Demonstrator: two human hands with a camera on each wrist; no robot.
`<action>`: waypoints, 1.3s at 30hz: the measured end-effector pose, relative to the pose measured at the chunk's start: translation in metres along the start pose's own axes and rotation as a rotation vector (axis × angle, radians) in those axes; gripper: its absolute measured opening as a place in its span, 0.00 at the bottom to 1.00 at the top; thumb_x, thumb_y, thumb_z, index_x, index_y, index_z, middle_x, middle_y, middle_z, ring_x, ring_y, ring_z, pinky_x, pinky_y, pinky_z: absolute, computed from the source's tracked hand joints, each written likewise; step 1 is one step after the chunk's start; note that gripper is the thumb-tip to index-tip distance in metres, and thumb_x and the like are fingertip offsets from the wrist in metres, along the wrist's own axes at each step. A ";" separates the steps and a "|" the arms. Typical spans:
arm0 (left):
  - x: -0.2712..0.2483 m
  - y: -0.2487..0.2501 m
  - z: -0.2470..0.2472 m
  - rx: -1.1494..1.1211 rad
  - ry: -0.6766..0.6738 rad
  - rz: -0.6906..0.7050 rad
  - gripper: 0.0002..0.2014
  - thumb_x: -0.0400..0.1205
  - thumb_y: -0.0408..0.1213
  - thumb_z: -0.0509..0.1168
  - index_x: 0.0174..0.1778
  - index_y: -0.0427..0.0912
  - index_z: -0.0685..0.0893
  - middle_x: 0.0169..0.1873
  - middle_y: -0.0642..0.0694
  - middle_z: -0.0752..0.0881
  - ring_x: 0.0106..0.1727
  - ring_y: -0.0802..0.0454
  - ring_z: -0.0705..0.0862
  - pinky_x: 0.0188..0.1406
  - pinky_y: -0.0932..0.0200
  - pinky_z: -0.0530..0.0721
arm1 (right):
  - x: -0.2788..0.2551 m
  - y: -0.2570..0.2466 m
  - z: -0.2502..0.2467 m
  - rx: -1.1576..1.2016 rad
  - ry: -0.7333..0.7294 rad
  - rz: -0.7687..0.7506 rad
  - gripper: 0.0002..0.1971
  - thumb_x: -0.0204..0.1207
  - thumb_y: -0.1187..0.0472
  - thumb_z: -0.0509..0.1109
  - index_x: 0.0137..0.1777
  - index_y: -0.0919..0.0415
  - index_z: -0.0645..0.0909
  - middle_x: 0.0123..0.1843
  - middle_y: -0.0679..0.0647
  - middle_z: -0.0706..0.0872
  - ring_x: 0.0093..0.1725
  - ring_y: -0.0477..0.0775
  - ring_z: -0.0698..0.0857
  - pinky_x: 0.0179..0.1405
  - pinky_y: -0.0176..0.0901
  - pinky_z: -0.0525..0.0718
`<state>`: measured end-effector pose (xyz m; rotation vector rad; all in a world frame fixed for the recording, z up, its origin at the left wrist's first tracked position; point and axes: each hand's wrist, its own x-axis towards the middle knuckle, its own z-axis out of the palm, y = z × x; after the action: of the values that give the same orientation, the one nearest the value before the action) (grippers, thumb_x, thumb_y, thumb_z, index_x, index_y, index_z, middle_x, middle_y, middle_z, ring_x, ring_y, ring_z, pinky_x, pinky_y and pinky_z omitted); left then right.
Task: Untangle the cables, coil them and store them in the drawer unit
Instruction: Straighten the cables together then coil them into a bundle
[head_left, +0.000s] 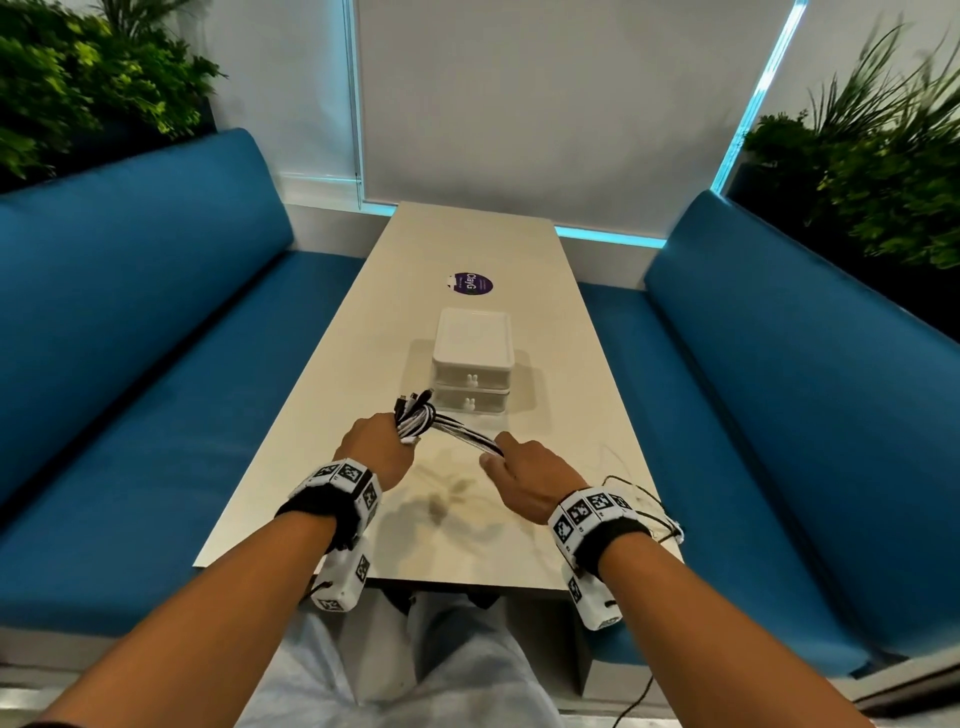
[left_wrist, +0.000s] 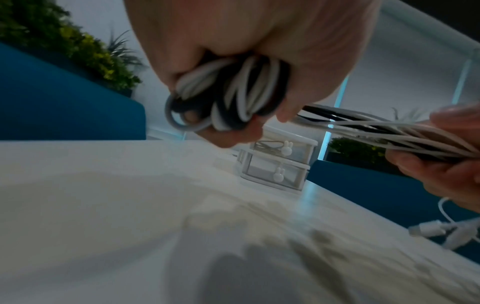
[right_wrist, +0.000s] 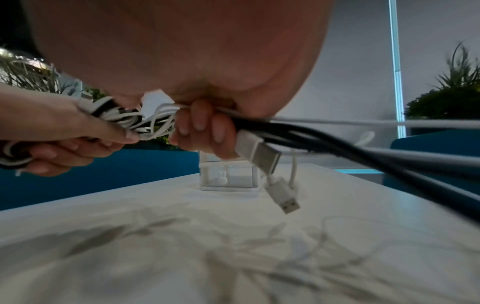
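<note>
A bundle of black and white cables (head_left: 415, 423) is wound into loops (left_wrist: 228, 96) inside my left hand (head_left: 382, 449), which grips it above the table. Straight strands (head_left: 467, 439) run from the loops to my right hand (head_left: 511, 462), whose curled fingers (right_wrist: 200, 123) grip them. Loose ends with USB plugs (right_wrist: 288, 202) hang below the right hand. The white two-drawer unit (head_left: 472, 364) stands just beyond both hands, with both drawers closed and a rabbit-shaped knob (left_wrist: 278, 174) on each. A cable shows inside the upper drawer (left_wrist: 267, 147).
The long pale table (head_left: 467, 244) carries a purple round sticker (head_left: 471, 284) behind the unit. Blue benches (head_left: 130, 338) flank both sides, with plants behind them. Thin wires (head_left: 644, 499) trail over the table's right edge near my right wrist.
</note>
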<state>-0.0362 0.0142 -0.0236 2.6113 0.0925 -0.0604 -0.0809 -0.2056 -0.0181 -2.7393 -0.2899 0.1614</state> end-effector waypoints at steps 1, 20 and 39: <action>-0.001 0.000 0.001 -0.041 -0.011 -0.005 0.16 0.81 0.54 0.64 0.45 0.43 0.85 0.38 0.42 0.86 0.35 0.41 0.82 0.35 0.55 0.82 | 0.001 -0.001 0.001 0.044 -0.001 0.003 0.16 0.86 0.45 0.49 0.52 0.58 0.68 0.38 0.58 0.79 0.38 0.64 0.79 0.40 0.55 0.78; -0.006 0.044 0.020 -0.582 -0.021 -0.084 0.10 0.79 0.44 0.67 0.50 0.42 0.87 0.47 0.38 0.89 0.49 0.37 0.86 0.48 0.53 0.81 | 0.014 -0.050 0.019 0.133 -0.148 -0.140 0.10 0.82 0.61 0.61 0.59 0.65 0.75 0.51 0.66 0.86 0.45 0.64 0.83 0.42 0.49 0.79; -0.004 0.050 -0.004 -0.928 -0.075 -0.086 0.14 0.81 0.43 0.70 0.34 0.42 0.76 0.19 0.43 0.70 0.16 0.47 0.71 0.28 0.51 0.74 | 0.013 -0.019 0.032 -0.101 -0.174 -0.094 0.19 0.85 0.41 0.57 0.56 0.58 0.75 0.48 0.62 0.85 0.42 0.62 0.80 0.41 0.50 0.77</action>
<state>-0.0366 -0.0267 0.0052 1.6764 0.1603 -0.1138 -0.0762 -0.1743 -0.0416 -2.8082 -0.4859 0.3700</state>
